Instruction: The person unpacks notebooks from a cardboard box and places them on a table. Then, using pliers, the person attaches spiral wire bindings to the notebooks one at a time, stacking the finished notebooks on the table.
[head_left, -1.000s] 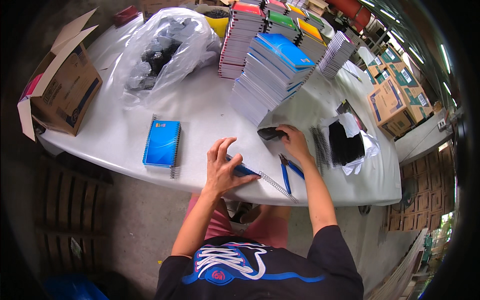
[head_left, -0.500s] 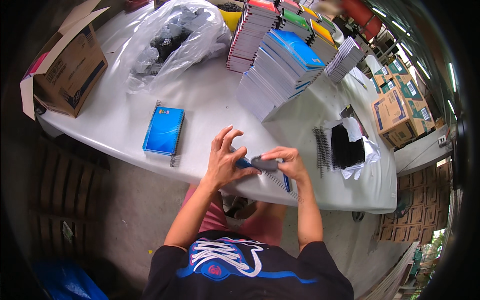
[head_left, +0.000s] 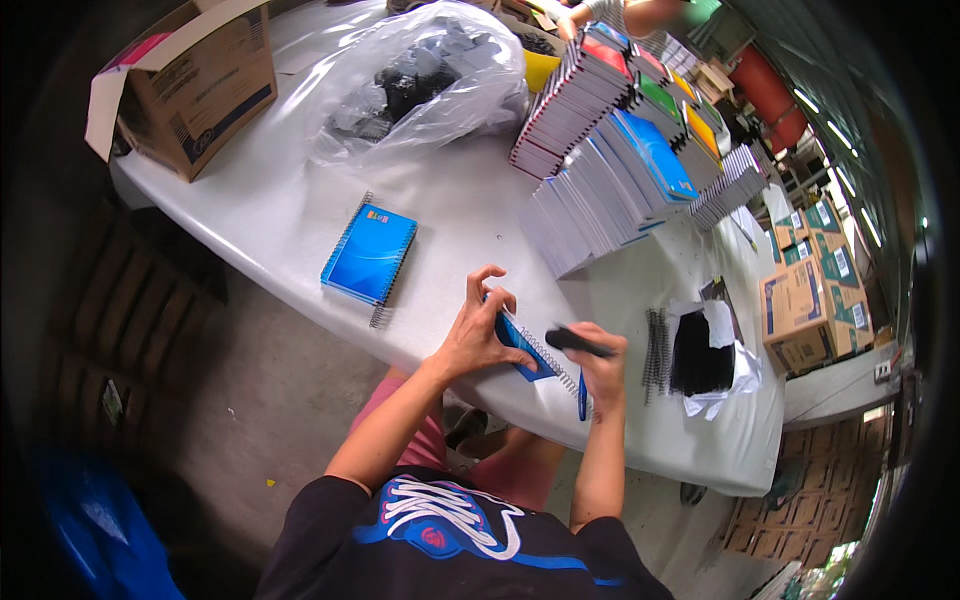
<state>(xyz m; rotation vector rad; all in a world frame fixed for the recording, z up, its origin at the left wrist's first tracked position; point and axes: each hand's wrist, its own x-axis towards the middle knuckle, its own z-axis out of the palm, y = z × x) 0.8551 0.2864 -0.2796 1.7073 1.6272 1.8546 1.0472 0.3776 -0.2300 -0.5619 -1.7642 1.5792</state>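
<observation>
On the near edge of the table, my left hand (head_left: 484, 325) grips a small blue notebook (head_left: 535, 372), tilted with its coil side toward my right hand. A wire spiral coil (head_left: 562, 374) runs along that side and sticks out past the near end. Closed round a dark, oblong tool (head_left: 580, 341) is my right hand (head_left: 604, 365), just off the coil; the tool's exact kind is unclear. A slim blue pen-like thing (head_left: 583, 396) shows below the right hand. Farther left lies another blue spiral notebook (head_left: 370, 252), its coil protruding at both ends.
Loose black coils (head_left: 656, 350) and a black bundle in white wrapping (head_left: 703, 352) lie right. Tall notebook stacks (head_left: 600, 195) stand at the back, beside a clear plastic bag (head_left: 440, 95) and an open carton (head_left: 205, 100). Another person's arm (head_left: 575, 20) shows behind the stacks.
My right hand has drawn the dark tool up off the notebook's coil, and the tool's angle has changed. The left hand keeps its hold. The whole view has turned and shifted.
</observation>
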